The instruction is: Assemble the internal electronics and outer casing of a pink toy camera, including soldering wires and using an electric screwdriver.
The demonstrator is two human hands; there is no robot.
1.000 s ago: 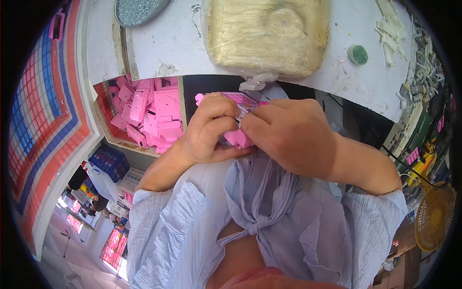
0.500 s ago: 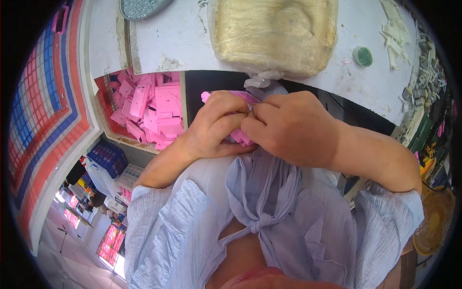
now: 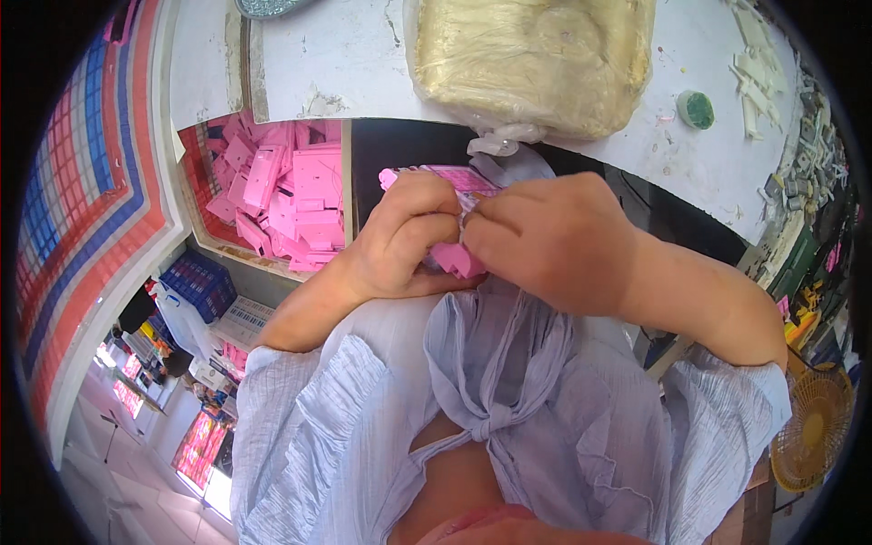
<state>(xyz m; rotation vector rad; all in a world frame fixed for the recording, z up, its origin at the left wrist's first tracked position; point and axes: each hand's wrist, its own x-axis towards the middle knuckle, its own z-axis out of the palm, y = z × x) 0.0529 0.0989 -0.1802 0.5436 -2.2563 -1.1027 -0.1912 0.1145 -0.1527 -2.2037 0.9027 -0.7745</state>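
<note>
Pieces of pink plastic (image 3: 313, 182) crowd a wood-edged bin (image 3: 348, 186) to the person's left. Just above the lap, before the near edge of the white desk (image 3: 327, 64), the left hand (image 3: 400, 238) curls around a pink housing (image 3: 459, 262). The right hand (image 3: 556, 241) bends closely over it; from here I cannot tell whether it pinches anything. A yellowish bundle (image 3: 531, 64) in clear plastic lies on the desk, left of a round green object (image 3: 698, 110).

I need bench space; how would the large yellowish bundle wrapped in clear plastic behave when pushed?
The yellowish plastic-wrapped bundle probably won't roll, being broad and blocky. Its wrinkled film may feel slippery. Its twisted end would likely flop.
</note>
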